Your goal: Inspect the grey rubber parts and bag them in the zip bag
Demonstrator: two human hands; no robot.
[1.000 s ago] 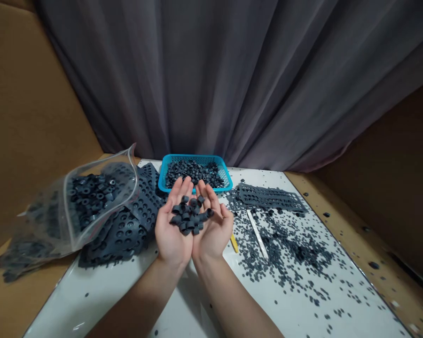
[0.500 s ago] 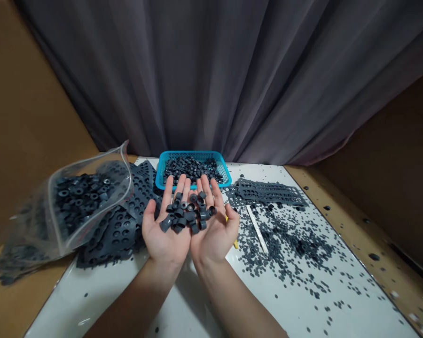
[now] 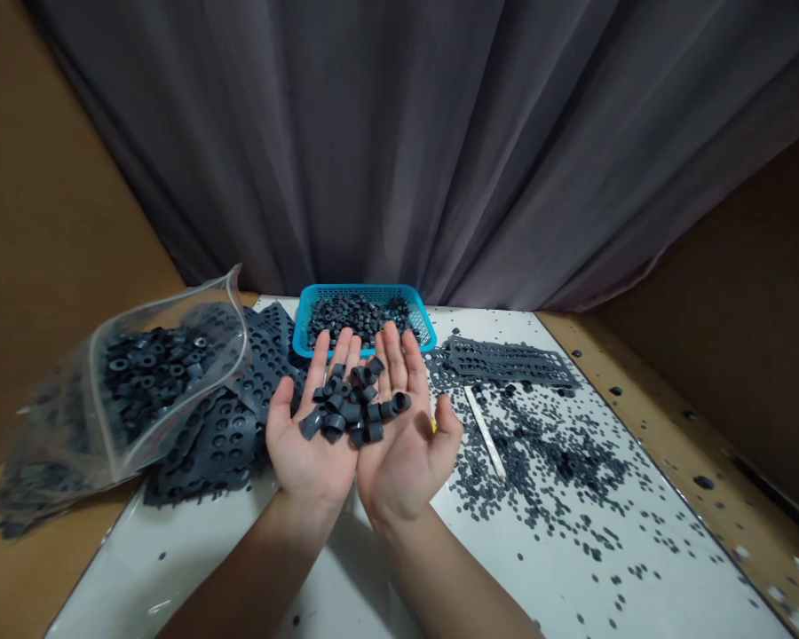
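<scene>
While I look down on the white worktop [image 3: 173,568], a punched dark sheet [image 3: 209,466] and a zip bag [image 3: 166,382] lie left, with a blue basket [image 3: 363,291] ahead. My left-hand grip [image 3: 310,453] and right-hand grip [image 3: 406,453] are spread palm up, cupping small dark rings [image 3: 352,406] across both palms. These look light, rubbery and slippery, so I'd pinch one by its rim. Rings underneath are hidden.

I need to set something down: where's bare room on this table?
Front-left white tabletop, between the perforated rubber sheets and the left forearm, has only a few specks. Crowded: beside the right hand, among scattered grey rubber pieces.
</scene>
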